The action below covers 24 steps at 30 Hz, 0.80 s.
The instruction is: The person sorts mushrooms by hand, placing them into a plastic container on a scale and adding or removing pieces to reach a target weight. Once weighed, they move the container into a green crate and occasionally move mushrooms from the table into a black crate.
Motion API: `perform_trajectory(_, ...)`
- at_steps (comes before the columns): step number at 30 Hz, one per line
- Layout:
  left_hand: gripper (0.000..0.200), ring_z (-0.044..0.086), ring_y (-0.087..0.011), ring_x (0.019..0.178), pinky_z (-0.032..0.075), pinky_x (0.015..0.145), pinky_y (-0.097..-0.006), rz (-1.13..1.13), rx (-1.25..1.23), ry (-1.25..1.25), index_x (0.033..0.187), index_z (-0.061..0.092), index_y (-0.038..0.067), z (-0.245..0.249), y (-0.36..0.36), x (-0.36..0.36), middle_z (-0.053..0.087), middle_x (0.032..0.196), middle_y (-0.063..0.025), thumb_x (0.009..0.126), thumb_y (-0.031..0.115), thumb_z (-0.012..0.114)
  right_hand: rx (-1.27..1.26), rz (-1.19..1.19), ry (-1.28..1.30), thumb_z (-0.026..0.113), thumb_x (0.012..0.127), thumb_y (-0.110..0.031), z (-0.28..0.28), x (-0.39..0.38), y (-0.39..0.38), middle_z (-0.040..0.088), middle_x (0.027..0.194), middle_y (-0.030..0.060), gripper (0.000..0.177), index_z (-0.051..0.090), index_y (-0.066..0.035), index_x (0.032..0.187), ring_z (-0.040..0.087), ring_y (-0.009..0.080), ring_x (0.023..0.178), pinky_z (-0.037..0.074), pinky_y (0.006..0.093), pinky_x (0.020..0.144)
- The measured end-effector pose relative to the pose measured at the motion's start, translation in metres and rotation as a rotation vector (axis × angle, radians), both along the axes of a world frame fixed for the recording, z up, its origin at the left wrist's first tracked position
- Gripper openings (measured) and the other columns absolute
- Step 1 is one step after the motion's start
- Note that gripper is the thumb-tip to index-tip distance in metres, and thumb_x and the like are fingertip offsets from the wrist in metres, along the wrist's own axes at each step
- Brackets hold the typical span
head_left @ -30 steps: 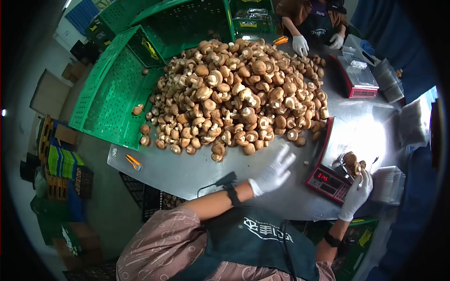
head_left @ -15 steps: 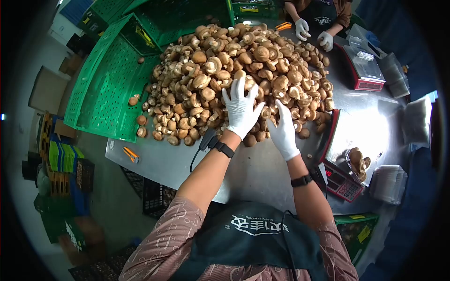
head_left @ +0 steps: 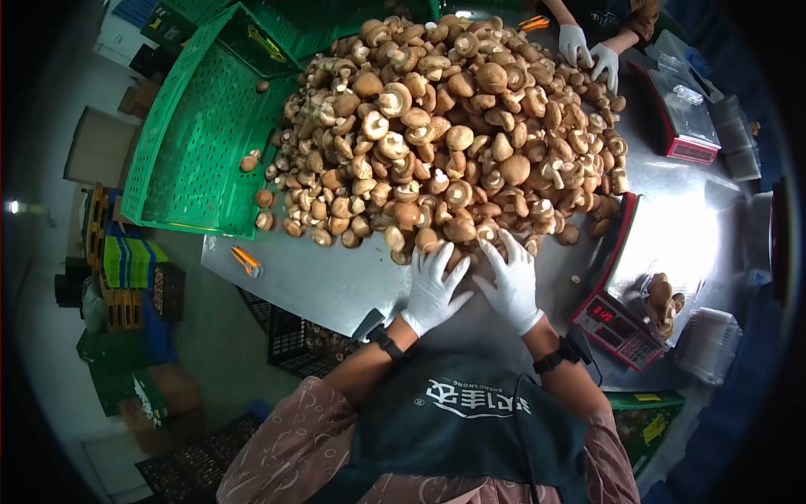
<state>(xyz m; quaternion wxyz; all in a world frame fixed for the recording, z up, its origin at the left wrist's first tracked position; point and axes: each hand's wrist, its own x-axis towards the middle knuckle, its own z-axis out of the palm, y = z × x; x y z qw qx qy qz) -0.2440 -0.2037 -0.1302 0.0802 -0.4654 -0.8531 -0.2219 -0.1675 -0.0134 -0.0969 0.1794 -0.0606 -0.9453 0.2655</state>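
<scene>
Gloved left hand (head_left: 432, 290) and right hand (head_left: 512, 286) lie side by side, fingers splayed and gripping nothing, on the near edge of the mushroom pile (head_left: 445, 126) heaped on the steel table (head_left: 336, 281), a scale (head_left: 617, 323) at right. Raking caps clear probably goes best with flat, light fingers, so none bruise or roll off

Near left: bare bench (head_left: 319, 286) open from mushroom heap (head_left: 445, 126) to rim; only an orange tool (head_left: 246, 261) lies there.
Centre: heap fills it, no way through.
Left: green crate (head_left: 197, 143) abuts heap.
Right: red scale (head_left: 621, 323) blocks; narrow bare strip between it and heap.
Far right: co-worker's hands (head_left: 575, 42) in heap, second scale (head_left: 684, 126) beside them.
</scene>
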Motion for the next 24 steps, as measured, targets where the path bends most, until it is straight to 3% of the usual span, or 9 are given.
perform_trajectory(4,0.081,0.033,-0.0470,0.140,0.027,0.110,-0.0680,0.019,-0.088,-0.064,0.144,0.050,0.017,-0.009,-0.034,0.026,0.029,0.153,-0.0214,0.075,0.044,0.083,0.045,0.072,-0.037,0.084,0.070,-0.025,-0.014,0.040,-0.003,0.048,0.142,0.0196,0.070,0.058,-0.015,0.135,0.047,0.0396,0.131,0.040,0.0523,0.105)
perform_trajectory(8,0.078,0.034,-0.0442,0.140,0.030,0.109,-0.0652,0.057,-0.051,-0.037,0.145,0.051,0.022,-0.014,-0.055,0.030,0.030,0.154,-0.0206,0.076,0.041,0.082,0.015,0.053,-0.071,0.083,0.073,-0.020,-0.020,0.070,-0.007,0.049,0.143,0.0206,0.064,0.060,-0.013,0.132,0.046,0.0414,0.133,0.041,0.0516,0.106)
perform_trajectory(10,0.074,0.038,-0.0427,0.136,0.033,0.107,-0.0608,0.053,0.003,-0.113,0.144,0.053,0.019,-0.011,-0.069,0.027,0.033,0.151,-0.0201,0.078,0.036,0.082,-0.003,0.045,-0.087,0.083,0.074,-0.017,-0.019,0.080,-0.010,0.049,0.144,0.0210,0.060,0.061,-0.012,0.130,0.047,0.0419,0.132,0.042,0.0513,0.106)
perform_trajectory(13,0.075,0.036,-0.0433,0.137,0.030,0.110,-0.0614,0.132,-0.009,-0.042,0.146,0.051,0.018,-0.005,-0.098,0.024,0.031,0.153,-0.0211,0.079,0.035,0.081,0.005,-0.006,-0.106,0.082,0.074,-0.015,-0.018,0.092,-0.011,0.049,0.143,0.0210,0.057,0.062,-0.011,0.128,0.047,0.0424,0.132,0.042,0.0503,0.106)
perform_trajectory(17,0.087,0.031,-0.0504,0.142,0.029,0.112,-0.0644,0.282,-0.091,-0.010,0.153,0.037,0.013,-0.006,-0.125,0.011,0.028,0.155,-0.0283,0.080,0.032,0.082,-0.008,-0.036,-0.074,0.081,0.074,-0.012,-0.023,0.103,-0.010,0.049,0.143,0.0208,0.056,0.062,-0.010,0.126,0.047,0.0413,0.131,0.042,0.0495,0.106)
perform_trajectory(21,0.083,0.033,-0.0513,0.140,0.035,0.114,-0.0550,0.475,0.155,-0.147,0.154,0.033,0.005,-0.020,-0.134,-0.005,0.023,0.157,-0.0322,0.085,0.020,0.077,-0.021,-0.098,-0.067,0.081,0.073,-0.009,-0.026,0.104,-0.009,0.049,0.143,0.0212,0.058,0.062,-0.010,0.127,0.048,0.0411,0.131,0.042,0.0482,0.106)
perform_trajectory(22,0.083,0.036,-0.0508,0.138,0.036,0.112,-0.0544,0.542,0.215,-0.168,0.153,0.033,0.003,-0.019,-0.132,-0.010,0.025,0.155,-0.0331,0.085,0.022,0.077,-0.050,-0.128,-0.058,0.081,0.073,-0.007,-0.025,0.103,-0.008,0.049,0.143,0.0214,0.058,0.061,-0.010,0.127,0.048,0.0411,0.130,0.042,0.0476,0.106)
perform_trajectory(24,0.078,0.042,-0.0495,0.132,0.040,0.109,-0.0529,0.716,0.088,-0.091,0.151,0.039,0.005,-0.016,-0.127,-0.021,0.033,0.150,-0.0304,0.085,0.021,0.077,-0.091,-0.171,-0.023,0.080,0.074,-0.005,-0.029,0.102,-0.007,0.048,0.144,0.0220,0.055,0.062,-0.009,0.126,0.049,0.0412,0.130,0.042,0.0469,0.107)
